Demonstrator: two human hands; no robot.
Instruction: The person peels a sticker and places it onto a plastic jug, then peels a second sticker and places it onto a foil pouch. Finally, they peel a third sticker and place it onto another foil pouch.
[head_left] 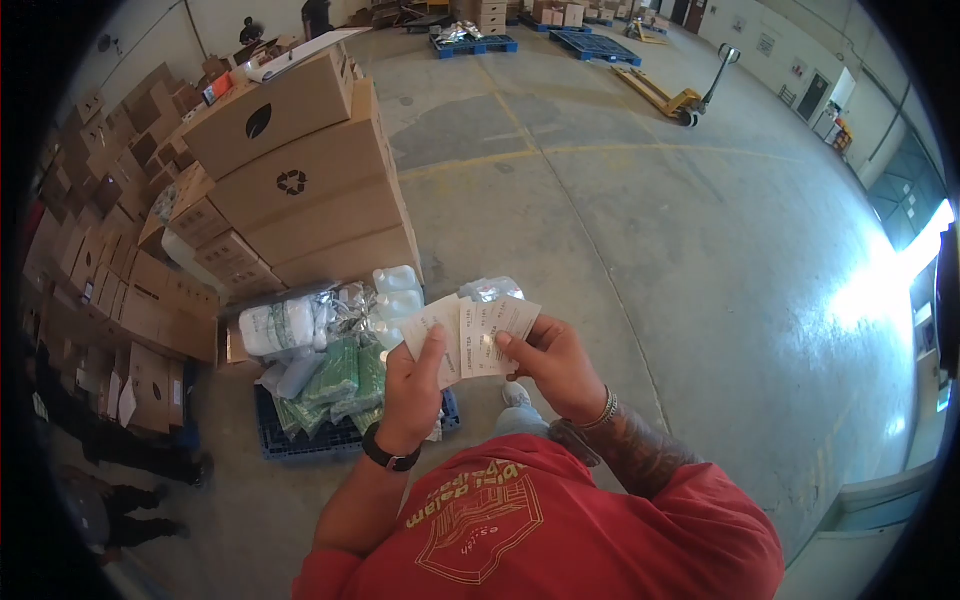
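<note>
In front of my chest I hold several white printed labels fanned out. My left hand point(415, 392) pinches the left label point(440, 325) between thumb and fingers. My right hand point(560, 365) grips the right-hand labels point(505, 318), its thumb lying across their print. One of the middle labels reads "JASMINE TEA"; the rest of the print is too small to read surely. Beyond and below my hands, a blue pallet point(310, 440) bears green plastic packs point(335, 375), a white wrapped bundle point(277, 328) and translucent jugs point(398, 290).
Large cardboard boxes point(300, 190) are stacked behind the pallet, with more cartons point(150, 290) along the left. A yellow pallet jack point(670, 100) and blue pallets point(595, 46) stand farther off. At lower left, another person's dark-clothed legs point(140, 450) show.
</note>
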